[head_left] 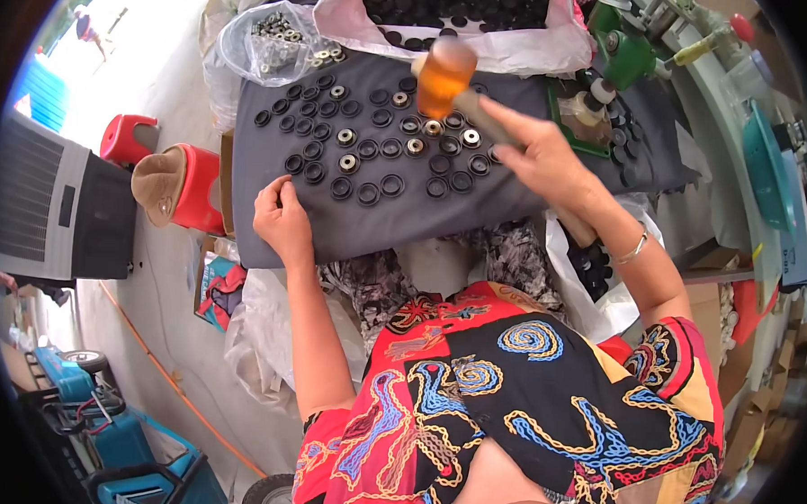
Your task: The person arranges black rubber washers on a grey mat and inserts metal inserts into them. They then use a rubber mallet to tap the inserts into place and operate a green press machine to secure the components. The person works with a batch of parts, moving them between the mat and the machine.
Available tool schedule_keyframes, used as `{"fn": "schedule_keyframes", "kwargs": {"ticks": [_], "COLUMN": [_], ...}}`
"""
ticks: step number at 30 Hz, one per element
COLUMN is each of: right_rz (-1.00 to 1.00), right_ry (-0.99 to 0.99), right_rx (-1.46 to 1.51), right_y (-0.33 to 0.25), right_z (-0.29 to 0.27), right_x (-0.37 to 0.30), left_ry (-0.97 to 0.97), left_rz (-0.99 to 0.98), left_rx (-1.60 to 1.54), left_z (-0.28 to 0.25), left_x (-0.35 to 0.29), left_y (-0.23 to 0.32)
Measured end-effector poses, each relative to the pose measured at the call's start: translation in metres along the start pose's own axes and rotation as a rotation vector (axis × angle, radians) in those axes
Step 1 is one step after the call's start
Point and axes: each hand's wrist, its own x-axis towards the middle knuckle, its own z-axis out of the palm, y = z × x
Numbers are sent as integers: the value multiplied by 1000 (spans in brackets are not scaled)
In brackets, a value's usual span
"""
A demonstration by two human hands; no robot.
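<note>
My right hand is closed round the handle of a mallet with an orange head. The head is blurred and hangs over the far middle of a grey cloth-covered table. Beneath and around it lie many black plastic rings in loose rows. Several rings carry a shiny round metal insert in their middle. At the table's left side rests my left hand, its fingers curled and closed, just below a black ring. Whether anything is inside those fingers is hidden.
A white sack of black round parts lies at the far edge, beside a clear bag of metal parts. A green hand press stands far right. Red stools and a grey air cooler are on the left.
</note>
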Motion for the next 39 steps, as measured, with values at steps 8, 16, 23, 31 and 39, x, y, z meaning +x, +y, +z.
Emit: {"fn": "schedule_keyframes", "kwargs": {"ticks": [8,16,23,31,39], "right_rz": [-30,4,392,103,348], "right_ry": [119,108,-241,61,-159], "right_rx": [-75,-62,-179,-61,-138], "right_y": [1,-11,-21,-18,-20], "right_z": [-25,-35,-28,-49,-46], "right_x": [24,-6,-54,-64,-88], "left_ry": [28,11,11,-3,-7], "left_rz": [15,-19,-29,-29,-47], "left_rx": [-14,-10,-21,1,-48], "left_z": [2,0,1,-1,4], "left_x": [2,0,-1,-1,4], "left_y": [-4,-4,2,2,-7]}}
